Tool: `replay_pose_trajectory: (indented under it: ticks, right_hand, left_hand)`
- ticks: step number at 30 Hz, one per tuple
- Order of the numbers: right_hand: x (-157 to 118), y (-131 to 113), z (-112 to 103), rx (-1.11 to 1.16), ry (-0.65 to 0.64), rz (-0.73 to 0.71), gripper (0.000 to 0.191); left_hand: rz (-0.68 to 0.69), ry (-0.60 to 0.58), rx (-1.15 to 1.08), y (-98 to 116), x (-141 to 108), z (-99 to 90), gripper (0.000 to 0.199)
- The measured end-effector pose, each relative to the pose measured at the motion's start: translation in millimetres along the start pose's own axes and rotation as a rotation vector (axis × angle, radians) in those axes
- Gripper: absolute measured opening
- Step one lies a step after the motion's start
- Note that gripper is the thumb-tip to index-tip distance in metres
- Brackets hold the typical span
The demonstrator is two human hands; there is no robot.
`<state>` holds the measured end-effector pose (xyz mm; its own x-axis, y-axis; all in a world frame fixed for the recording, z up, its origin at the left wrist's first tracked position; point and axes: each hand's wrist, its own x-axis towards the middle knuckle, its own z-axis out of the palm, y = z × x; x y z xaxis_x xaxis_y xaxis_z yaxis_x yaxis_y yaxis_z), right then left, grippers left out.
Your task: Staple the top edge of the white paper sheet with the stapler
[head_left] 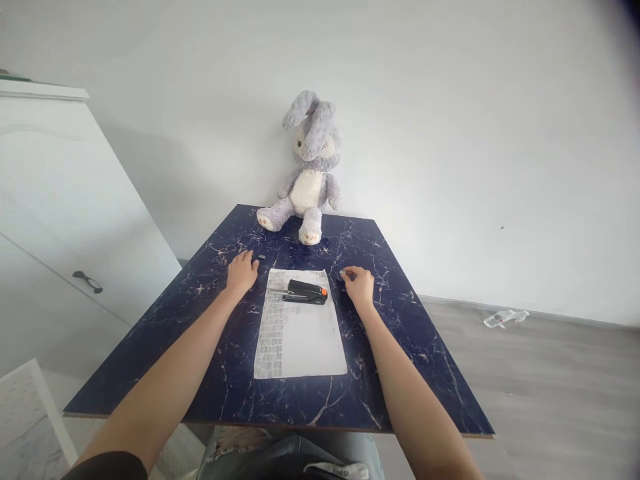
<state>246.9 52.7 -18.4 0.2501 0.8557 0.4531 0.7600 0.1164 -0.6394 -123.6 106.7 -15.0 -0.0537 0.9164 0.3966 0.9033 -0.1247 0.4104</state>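
A black stapler [306, 292] with an orange spot at its right end lies across the upper part of a white sheet of paper [313, 343], whose left side has a grey printed pattern. Left of the paper, my left hand [242, 272] rests on the dark blue table with its fingers apart, holding nothing. A small grey piece [262, 257] lies just beyond its fingertips. To the right of the paper, my right hand [359, 284] has thumb and forefinger pinched at a tiny light-coloured object, too small to make out.
At the far edge of the blue marbled table [310, 403], a grey plush rabbit [306, 190] sits against the wall. A white cabinet [65, 200] stands at the left. Clear plastic packaging [505, 318] lies on the floor at the right.
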Motion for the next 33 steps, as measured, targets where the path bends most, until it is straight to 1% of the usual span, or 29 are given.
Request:
replay_pose_trajectory:
  ticks: [2, 3, 5, 7, 8, 9, 10, 11, 13, 14, 15, 16, 17, 18, 20, 22, 24, 26, 28, 30, 33]
  right_hand:
    - [1.7, 11.5, 0.4, -0.046, -0.003, 0.057, 0.014]
    - [1.1, 13.6, 1.0, -0.055, -0.004, 0.072, 0.013]
    - [-1.4, 10.0, 2.2, -0.061, 0.022, 0.076, 0.018]
    - [-4.6, -2.5, 3.0, -0.021, 0.073, -0.004, 0.027]
    - [-6.4, -10.9, 3.1, 0.029, 0.091, -0.081, 0.029]
    - [-8.5, -20.0, 2.9, 0.101, 0.081, -0.178, 0.029]
    - [-10.9, -29.1, 2.7, 0.186, 0.031, -0.283, 0.028]
    - [-13.5, -37.5, 2.5, 0.269, -0.058, -0.389, 0.028]
    - [-19.1, -50.4, 2.6, 0.391, -0.309, -0.596, 0.034]
    - [-21.8, -54.2, 3.2, 0.420, -0.432, -0.675, 0.043]
    - [-24.2, -56.2, 4.1, 0.427, -0.526, -0.722, 0.052]
    - [-26.1, -56.7, 5.4, 0.417, -0.581, -0.734, 0.059]
    - [-27.6, -55.8, 7.1, 0.398, -0.604, -0.716, 0.060]
    - [-28.6, -54.0, 8.9, 0.380, -0.604, -0.682, 0.057]
    - [-29.4, -49.3, 12.8, 0.367, -0.581, -0.618, 0.047]
    - [-28.7, -45.0, 15.8, 0.383, -0.547, -0.581, 0.041]
    - [-26.8, -42.0, 16.9, 0.401, -0.476, -0.525, 0.039]
    - [-24.1, -39.9, 16.4, 0.399, -0.405, -0.442, 0.039]
    - [-21.3, -38.5, 15.0, 0.386, -0.372, -0.370, 0.039]
    - [-19.1, -37.5, 13.8, 0.383, -0.372, -0.337, 0.039]
    - [-18.0, -37.5, 13.0, 0.393, -0.381, -0.330, 0.040]
  left_hand:
    - [0.025, -0.127, 0.078, -4.4, 0.3, 8.2, 0.051]
    - [0.047, -0.164, 0.100, -3.8, -0.7, 11.0, 0.052]
    - [0.077, -0.195, 0.116, -0.2, -3.1, 13.1, 0.051]
    - [0.089, -0.183, 0.100, 3.9, -4.2, 11.3, 0.045]
    - [0.095, -0.167, 0.085, 5.5, -4.2, 9.7, 0.040]
    - [0.103, -0.152, 0.069, 6.7, -3.9, 7.9, 0.036]
    - [0.114, -0.140, 0.056, 7.4, -3.5, 6.4, 0.031]
    - [0.125, -0.135, 0.049, 8.0, -3.2, 5.3, 0.026]
    - [0.150, -0.131, 0.052, 8.7, -2.7, 4.5, 0.019]
    - [0.160, -0.121, 0.052, 9.2, -2.6, 4.7, 0.015]
    - [0.168, -0.103, 0.034, 10.1, -2.6, 5.2, 0.012]
    - [0.178, -0.078, -0.001, 11.5, -2.7, 5.8, 0.009]
    - [0.188, -0.052, -0.042, 13.5, -3.0, 6.3, 0.008]
    - [0.197, -0.027, -0.096, 16.4, -3.4, 6.8, 0.008]
    - [0.221, 0.004, -0.245, 24.3, -5.4, 7.2, 0.009]
    - [0.258, 0.006, -0.415, 33.7, -9.0, 7.3, 0.011]
    - [0.308, -0.007, -0.556, 42.1, -13.4, 7.0, 0.017]
    - [0.357, -0.026, -0.597, 47.5, -17.3, 6.4, 0.021]
    - [0.395, -0.045, -0.591, 49.9, -19.8, 5.1, 0.024]
    - [0.441, -0.069, -0.577, 50.9, -20.9, 3.6, 0.026]
    - [0.564, -0.123, -0.575, 52.4, -21.5, 2.7, 0.030]
